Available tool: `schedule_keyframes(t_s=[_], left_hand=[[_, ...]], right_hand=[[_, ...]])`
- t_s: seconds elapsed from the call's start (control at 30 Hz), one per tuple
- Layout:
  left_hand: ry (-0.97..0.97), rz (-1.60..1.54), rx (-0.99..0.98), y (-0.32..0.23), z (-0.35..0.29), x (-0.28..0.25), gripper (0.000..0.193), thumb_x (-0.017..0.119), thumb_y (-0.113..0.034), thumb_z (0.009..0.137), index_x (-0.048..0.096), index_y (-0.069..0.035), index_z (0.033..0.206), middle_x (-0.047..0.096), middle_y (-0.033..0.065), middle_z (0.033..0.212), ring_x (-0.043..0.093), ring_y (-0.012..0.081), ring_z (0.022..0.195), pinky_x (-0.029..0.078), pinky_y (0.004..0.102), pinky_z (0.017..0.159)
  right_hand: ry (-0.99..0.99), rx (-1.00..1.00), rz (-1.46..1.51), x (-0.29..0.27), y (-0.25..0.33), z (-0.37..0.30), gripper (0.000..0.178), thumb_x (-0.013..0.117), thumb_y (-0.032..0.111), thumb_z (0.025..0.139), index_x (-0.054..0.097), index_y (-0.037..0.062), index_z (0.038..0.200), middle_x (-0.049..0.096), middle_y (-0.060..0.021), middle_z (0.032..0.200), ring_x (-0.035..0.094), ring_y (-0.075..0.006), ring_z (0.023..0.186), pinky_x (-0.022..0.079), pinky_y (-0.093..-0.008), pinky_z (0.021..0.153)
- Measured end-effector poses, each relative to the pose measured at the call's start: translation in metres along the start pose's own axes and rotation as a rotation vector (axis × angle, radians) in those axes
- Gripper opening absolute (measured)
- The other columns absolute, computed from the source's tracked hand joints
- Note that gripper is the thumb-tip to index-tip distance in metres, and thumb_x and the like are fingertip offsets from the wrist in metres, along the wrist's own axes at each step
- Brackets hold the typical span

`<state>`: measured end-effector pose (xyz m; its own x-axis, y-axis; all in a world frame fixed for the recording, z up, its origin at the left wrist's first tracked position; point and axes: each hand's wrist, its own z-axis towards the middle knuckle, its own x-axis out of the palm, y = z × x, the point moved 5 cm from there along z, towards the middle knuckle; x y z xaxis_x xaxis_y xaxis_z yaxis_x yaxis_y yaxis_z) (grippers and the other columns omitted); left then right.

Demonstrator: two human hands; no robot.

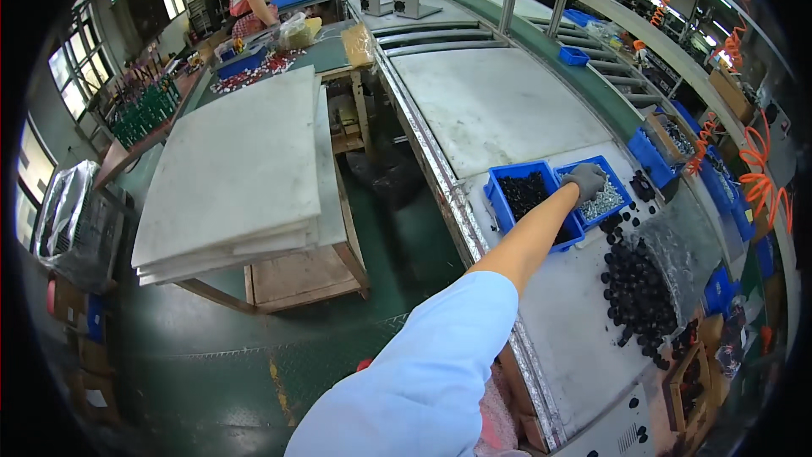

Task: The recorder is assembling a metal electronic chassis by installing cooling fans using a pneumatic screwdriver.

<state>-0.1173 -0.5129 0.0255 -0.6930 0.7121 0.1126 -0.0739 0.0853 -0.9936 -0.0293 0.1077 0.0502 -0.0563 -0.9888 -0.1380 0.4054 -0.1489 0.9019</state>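
One arm in a light blue sleeve reaches far out over the table. The gloved right hand rests on the blue bin of small silver parts. Its grip looks curled, but I cannot tell if it holds anything. Beside it sits a blue bin of black parts. Black caps lie nearby.

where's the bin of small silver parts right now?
Head view, right of centre: the blue bin of silver parts sits on the grey worktable, right beside the blue bin of black parts. The gloved hand is over it.
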Motion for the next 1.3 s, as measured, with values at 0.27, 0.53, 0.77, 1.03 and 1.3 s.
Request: schedule_keyframes(t_s=[0.27, 0.53, 0.77, 1.03, 1.3], left_hand=[[-0.044, -0.015, 0.026, 0.007, 0.004, -0.008, 0.024, 0.058, -0.024, 0.088, 0.066, -0.003, 0.096, 0.063, 0.0087, 0.076, 0.051, 0.0134, 0.052, 0.043, 0.0300, 0.047], [-0.178, -0.136, -0.028, 0.006, -0.001, -0.015, 0.026, 0.052, -0.024, 0.092, 0.061, -0.002, 0.103, 0.063, 0.0073, 0.083, 0.054, 0.0132, 0.057, 0.044, 0.0295, 0.053], [-0.255, -0.121, 0.038, 0.000, -0.011, -0.006, 0.026, 0.049, -0.025, 0.093, 0.059, -0.002, 0.100, 0.061, 0.0081, 0.081, 0.056, 0.0154, 0.059, 0.046, 0.0303, 0.057], [-0.215, -0.230, -0.003, 0.008, 0.010, -0.014, 0.033, 0.052, -0.040, 0.092, 0.056, -0.007, 0.093, 0.053, 0.0057, 0.068, 0.048, 0.0175, 0.053, 0.042, 0.0325, 0.049], [0.326, -1.065, -0.342, 0.001, -0.073, 0.044, 0.026, 0.044, -0.035, 0.099, 0.049, -0.013, 0.085, 0.042, -0.0039, 0.066, 0.039, 0.0065, 0.053, 0.029, 0.0181, 0.038]], right_hand=[[-0.022, 0.054, 0.448, -0.010, 0.034, 0.007, 0.044, 0.060, 0.021, 0.080, 0.052, 0.0030, 0.120, 0.063, -0.0141, 0.102, 0.060, -0.0235, 0.082, 0.052, -0.0399, 0.070], [0.025, 0.055, 0.864, -0.018, 0.070, 0.017, 0.046, 0.061, 0.021, 0.079, 0.051, 0.0038, 0.120, 0.063, -0.0134, 0.101, 0.060, -0.0229, 0.080, 0.052, -0.0403, 0.068], [0.036, 0.074, 0.963, -0.011, 0.096, 0.013, 0.048, 0.062, 0.021, 0.077, 0.050, 0.0045, 0.121, 0.063, -0.0127, 0.100, 0.059, -0.0223, 0.079, 0.052, -0.0406, 0.066], [0.294, 0.019, 1.083, -0.035, 0.081, 0.005, 0.050, 0.060, 0.016, 0.082, 0.045, 0.0191, 0.129, 0.056, -0.0142, 0.115, 0.053, -0.0312, 0.100, 0.048, -0.0464, 0.081], [0.032, 0.021, 0.904, -0.013, 0.108, -0.014, 0.047, 0.062, 0.022, 0.078, 0.043, 0.0081, 0.118, 0.045, -0.0059, 0.089, 0.045, -0.0162, 0.072, 0.041, -0.0304, 0.062]])
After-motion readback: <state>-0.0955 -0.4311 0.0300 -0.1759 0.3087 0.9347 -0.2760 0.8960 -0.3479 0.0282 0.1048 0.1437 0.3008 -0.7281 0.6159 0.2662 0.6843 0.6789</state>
